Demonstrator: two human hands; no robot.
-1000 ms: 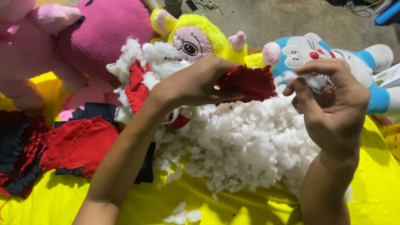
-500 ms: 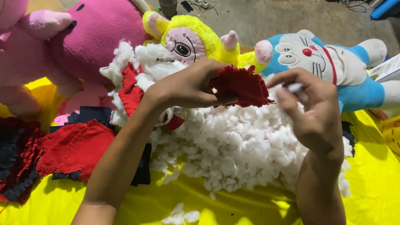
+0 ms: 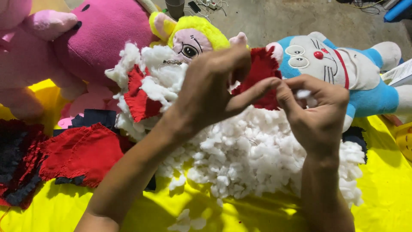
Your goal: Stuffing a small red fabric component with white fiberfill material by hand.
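Left hand [image 3: 206, 92] has its grip pinched on the red fabric piece [image 3: 259, 75], held up above the heap of white stuffing [image 3: 253, 154] — soft, floppy cloth, probably best held at its edge. Right hand [image 3: 319, 109] has fingers closed on a tuft of stuffing [image 3: 304, 93], right beside the fabric — featherlight, likely to tear apart.

Yellow sheet [image 3: 386, 189] under white stuffing [image 3: 253, 159]

floor: grey concrete [image 3: 274, 19] | cover: yellow sheet [image 3: 386, 189] | cables [image 3: 210, 5] at far edge
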